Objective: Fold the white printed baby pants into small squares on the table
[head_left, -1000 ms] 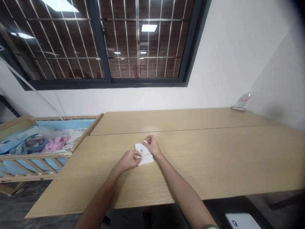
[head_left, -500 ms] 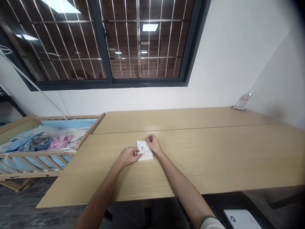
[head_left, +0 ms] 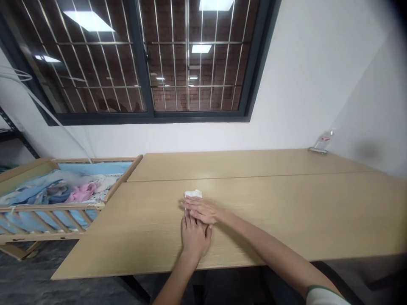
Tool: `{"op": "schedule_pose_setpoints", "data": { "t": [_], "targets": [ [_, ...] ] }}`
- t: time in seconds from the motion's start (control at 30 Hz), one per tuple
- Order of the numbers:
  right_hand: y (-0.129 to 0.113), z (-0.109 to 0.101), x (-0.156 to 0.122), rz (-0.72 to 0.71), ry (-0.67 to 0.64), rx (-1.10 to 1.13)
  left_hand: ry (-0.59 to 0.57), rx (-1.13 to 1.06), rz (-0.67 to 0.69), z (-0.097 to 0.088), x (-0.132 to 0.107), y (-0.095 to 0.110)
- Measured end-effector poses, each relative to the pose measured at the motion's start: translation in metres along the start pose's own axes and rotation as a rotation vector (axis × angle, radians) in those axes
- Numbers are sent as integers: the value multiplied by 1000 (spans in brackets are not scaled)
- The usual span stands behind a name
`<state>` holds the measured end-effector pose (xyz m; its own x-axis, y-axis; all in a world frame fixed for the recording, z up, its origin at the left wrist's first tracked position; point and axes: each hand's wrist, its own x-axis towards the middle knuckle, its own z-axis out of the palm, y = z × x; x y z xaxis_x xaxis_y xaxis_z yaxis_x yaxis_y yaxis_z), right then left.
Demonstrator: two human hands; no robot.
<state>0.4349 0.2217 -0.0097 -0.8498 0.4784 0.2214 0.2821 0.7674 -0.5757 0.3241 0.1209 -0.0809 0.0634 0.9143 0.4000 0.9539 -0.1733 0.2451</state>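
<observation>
A folded white cloth (head_left: 192, 194) lies on the light wooden tabletop (head_left: 286, 216), and only its far edge shows past my hands. My right hand (head_left: 200, 210) rests flat across it, fingers pointing left. My left hand (head_left: 194, 238) lies just nearer, fingers pointing forward, with its fingertips tucked under my right hand. Neither hand is gripping the cloth. Most of the cloth is hidden beneath my hands.
A wooden crib (head_left: 63, 203) with blue and pink bedding stands beyond the table's left edge. A clear plastic item (head_left: 323, 140) sits in the table's far right corner. A seam crosses the tabletop. A barred window (head_left: 146, 63) fills the wall behind.
My hands have left the cloth's sides and now lie flat over it. The cloth looks folded smaller and is mostly covered. My right arm has swung out further to the right.
</observation>
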Motion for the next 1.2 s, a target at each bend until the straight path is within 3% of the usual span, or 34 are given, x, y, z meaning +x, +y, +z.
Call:
{"op": "schedule_pose_setpoints", "data": {
  "t": [0.13,0.33,0.6,0.8,0.87,1.03,1.13,1.2],
  "targets": [
    [17,2,-6,70,-37,90,34,1,-8,-1,2,-2],
    [49,-6,11,132,-59,56,-16,-43,-42,-3,1,-1],
    [98,-13,36,200,109,4,23,-66,-46,-3,0,-2],
    [111,-15,45,244,130,-24,4,-30,-50,-4,3,1],
    [112,-20,45,299,229,-7,15,-34,-52,-3,2,1],
    [116,-35,36,516,667,81,3,-74,-30,-17,9,-13],
    [114,-34,29,538,814,172,-79,-48,-162,-36,28,-29],
    [109,-25,25,523,827,226,-118,-11,-276,-44,44,-40]
  ]
}}
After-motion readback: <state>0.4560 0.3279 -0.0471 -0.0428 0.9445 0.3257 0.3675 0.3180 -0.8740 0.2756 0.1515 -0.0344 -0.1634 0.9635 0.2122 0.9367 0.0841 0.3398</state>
